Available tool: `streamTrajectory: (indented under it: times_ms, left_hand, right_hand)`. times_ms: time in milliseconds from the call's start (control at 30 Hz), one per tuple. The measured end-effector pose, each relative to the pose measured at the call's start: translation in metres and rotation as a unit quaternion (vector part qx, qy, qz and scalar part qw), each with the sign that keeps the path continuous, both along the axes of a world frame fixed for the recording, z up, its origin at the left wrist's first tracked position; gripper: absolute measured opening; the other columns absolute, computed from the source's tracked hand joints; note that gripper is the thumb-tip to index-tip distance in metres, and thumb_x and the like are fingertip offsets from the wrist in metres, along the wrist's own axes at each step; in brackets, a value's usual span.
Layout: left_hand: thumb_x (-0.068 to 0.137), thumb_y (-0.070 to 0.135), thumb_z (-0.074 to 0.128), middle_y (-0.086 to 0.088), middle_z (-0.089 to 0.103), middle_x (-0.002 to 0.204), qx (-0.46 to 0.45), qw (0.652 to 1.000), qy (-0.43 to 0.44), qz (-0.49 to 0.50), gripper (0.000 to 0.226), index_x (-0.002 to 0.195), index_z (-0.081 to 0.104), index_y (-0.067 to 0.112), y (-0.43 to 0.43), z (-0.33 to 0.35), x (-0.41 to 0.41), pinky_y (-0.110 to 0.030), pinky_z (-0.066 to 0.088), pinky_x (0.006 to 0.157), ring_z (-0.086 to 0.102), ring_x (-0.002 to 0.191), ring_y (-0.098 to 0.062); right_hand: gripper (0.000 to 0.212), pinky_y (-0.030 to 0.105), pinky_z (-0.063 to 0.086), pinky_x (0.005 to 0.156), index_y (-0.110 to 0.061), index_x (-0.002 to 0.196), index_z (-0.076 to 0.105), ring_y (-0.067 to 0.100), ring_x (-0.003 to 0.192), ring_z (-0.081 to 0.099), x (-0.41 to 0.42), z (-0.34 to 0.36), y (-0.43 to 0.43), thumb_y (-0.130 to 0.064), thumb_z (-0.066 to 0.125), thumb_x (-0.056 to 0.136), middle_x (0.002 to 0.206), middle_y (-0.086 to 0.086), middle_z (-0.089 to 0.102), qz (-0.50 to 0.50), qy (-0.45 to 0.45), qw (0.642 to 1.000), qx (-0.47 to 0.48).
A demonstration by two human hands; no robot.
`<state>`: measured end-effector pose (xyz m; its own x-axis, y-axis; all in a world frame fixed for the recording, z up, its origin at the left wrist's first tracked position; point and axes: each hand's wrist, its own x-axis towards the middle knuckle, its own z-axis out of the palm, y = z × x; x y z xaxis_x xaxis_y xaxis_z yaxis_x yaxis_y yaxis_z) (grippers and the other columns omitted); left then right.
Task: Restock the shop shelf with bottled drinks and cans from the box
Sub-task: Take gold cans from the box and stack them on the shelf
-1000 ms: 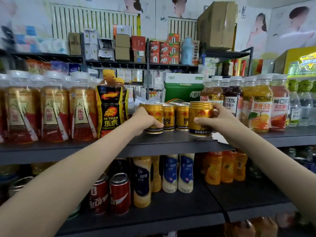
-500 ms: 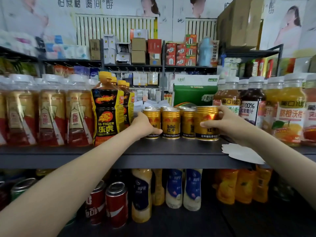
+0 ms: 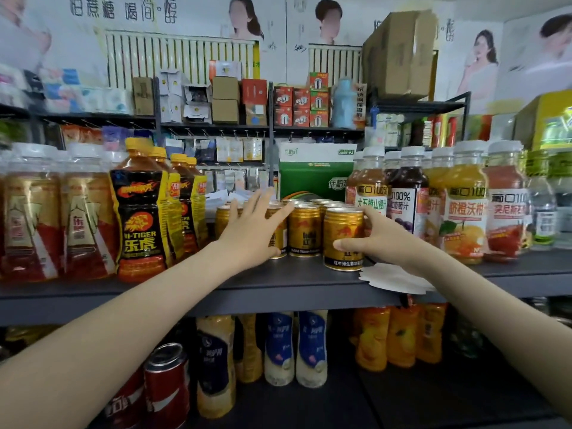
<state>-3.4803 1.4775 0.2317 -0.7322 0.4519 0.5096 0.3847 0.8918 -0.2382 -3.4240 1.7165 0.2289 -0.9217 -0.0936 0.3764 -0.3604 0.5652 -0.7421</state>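
Several gold cans stand in a cluster on the dark grey shelf (image 3: 278, 283) at the middle. My right hand (image 3: 374, 239) grips the frontmost gold can (image 3: 343, 224), thumb across its front, the can standing on the shelf board. My left hand (image 3: 253, 224) has its fingers spread and straight against the left gold cans (image 3: 305, 229), its palm covering one of them. The box is not in view.
Hi-Tiger bottles (image 3: 140, 212) and red-gold bottles (image 3: 31, 218) stand left of the cans. Juice bottles (image 3: 464, 205) stand to the right. White paper (image 3: 393, 278) lies at the shelf's edge. A green carton (image 3: 312, 178) sits behind. Below are cola cans (image 3: 167, 385) and cream bottles (image 3: 311, 348).
My left hand has let go of the leftmost can and spread its fingers flat against the cans. My right hand still holds the front can. The camera has come closer to the shelf.
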Motion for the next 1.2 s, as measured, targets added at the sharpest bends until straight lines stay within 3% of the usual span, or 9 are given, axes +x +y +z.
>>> streamTrajectory:
  times_ms: [133, 300, 433, 567, 733, 833, 1033, 1133, 1200]
  left_hand:
    - [0.09, 0.047, 0.059, -0.008, 0.0, 0.161, -0.023, 1.0, -0.011, 0.015, 0.085, 0.152, 0.002, 0.036, 0.003, -0.001, 0.001, -0.06, -0.001, 0.114, -0.002, 0.148, -0.028]
    - [0.089, 0.044, 0.059, -0.009, 0.004, 0.16, -0.03, 0.999, -0.014, 0.019, 0.086, 0.152, 0.0, 0.036, 0.003, 0.0, 0.003, -0.059, 0.001, 0.115, 0.001, 0.147, -0.029]
    - [0.089, 0.046, 0.059, -0.01, 0.007, 0.159, -0.028, 0.999, -0.009, 0.022, 0.089, 0.152, -0.003, 0.036, 0.004, 0.0, 0.004, -0.06, 0.003, 0.115, 0.004, 0.147, -0.029]
    - [0.088, 0.05, 0.058, -0.011, 0.008, 0.159, -0.017, 0.999, -0.001, 0.037, 0.09, 0.152, -0.005, 0.036, 0.01, -0.003, 0.005, -0.06, 0.003, 0.115, 0.005, 0.147, -0.03]
    - [0.088, 0.051, 0.058, -0.011, 0.011, 0.158, 0.002, 0.998, -0.004, 0.056, 0.092, 0.152, -0.005, 0.033, 0.018, -0.001, 0.009, -0.06, 0.005, 0.115, 0.009, 0.146, -0.031]
    - [0.088, 0.049, 0.059, -0.011, 0.014, 0.158, 0.018, 0.998, -0.002, 0.065, 0.09, 0.152, -0.002, 0.032, 0.023, -0.001, 0.011, -0.06, 0.006, 0.115, 0.011, 0.146, -0.031]
    - [0.089, 0.044, 0.059, -0.01, 0.008, 0.158, 0.052, 0.996, -0.008, 0.078, 0.086, 0.152, 0.001, 0.034, 0.031, -0.007, 0.014, -0.059, 0.0, 0.114, 0.002, 0.146, -0.031]
    - [0.09, 0.042, 0.059, -0.012, 0.01, 0.158, 0.106, 0.992, -0.014, 0.063, 0.081, 0.152, 0.007, 0.033, 0.035, -0.005, 0.023, -0.057, 0.004, 0.115, 0.007, 0.146, -0.031]
    - [0.091, 0.039, 0.058, -0.013, 0.012, 0.158, 0.143, 0.988, -0.011, 0.054, 0.077, 0.151, 0.01, 0.032, 0.035, -0.005, 0.033, -0.056, 0.009, 0.117, 0.011, 0.146, -0.032]
  right_hand:
    - [0.072, 0.022, 0.047, 0.08, -0.023, 0.132, 0.037, 0.006, 0.095, 0.06, -0.001, 0.0, 0.006, -0.035, 0.078, 0.075, 0.106, -0.009, 0.061, -0.023, 0.013, 0.999, 0.028]
    - [0.068, 0.015, 0.042, 0.071, -0.025, 0.133, 0.034, 0.002, 0.094, 0.056, -0.002, 0.002, 0.015, -0.036, 0.074, 0.079, 0.107, -0.009, 0.059, -0.014, -0.008, 0.998, 0.056]
    - [0.071, 0.02, 0.043, 0.079, -0.024, 0.134, 0.032, 0.006, 0.097, 0.056, -0.002, 0.0, 0.023, -0.041, 0.073, 0.079, 0.11, -0.008, 0.058, -0.022, -0.013, 0.998, 0.063]
    - [0.061, 0.011, 0.04, 0.065, -0.026, 0.128, 0.033, -0.005, 0.088, 0.051, -0.001, -0.003, 0.022, -0.036, 0.072, 0.081, 0.106, -0.012, 0.054, -0.018, 0.002, 0.998, 0.052]
    - [0.057, 0.009, 0.037, 0.06, -0.029, 0.117, 0.027, -0.007, 0.081, 0.047, 0.0, -0.004, 0.021, -0.038, 0.072, 0.082, 0.095, -0.017, 0.049, -0.031, 0.02, 0.997, 0.065]
    - [0.067, 0.015, 0.044, 0.068, -0.022, 0.127, 0.034, 0.004, 0.09, 0.055, -0.005, -0.006, 0.017, -0.04, 0.075, 0.078, 0.11, -0.004, 0.057, -0.025, 0.03, 0.998, 0.05]
    - [0.081, 0.028, 0.05, 0.085, -0.019, 0.137, 0.029, 0.014, 0.105, 0.057, -0.005, -0.008, 0.018, -0.044, 0.076, 0.075, 0.123, 0.002, 0.055, -0.012, 0.029, 0.998, 0.059]
    - [0.106, 0.041, 0.039, 0.107, -0.02, 0.15, 0.013, 0.023, 0.132, 0.038, 0.002, -0.005, 0.015, -0.045, 0.079, 0.071, 0.149, 0.006, 0.034, -0.028, 0.086, 0.992, 0.082]
    - [0.105, 0.04, 0.025, 0.115, -0.018, 0.152, 0.009, 0.022, 0.141, 0.021, 0.013, -0.001, 0.008, -0.042, 0.077, 0.075, 0.155, 0.006, 0.02, -0.055, 0.146, 0.98, 0.128]
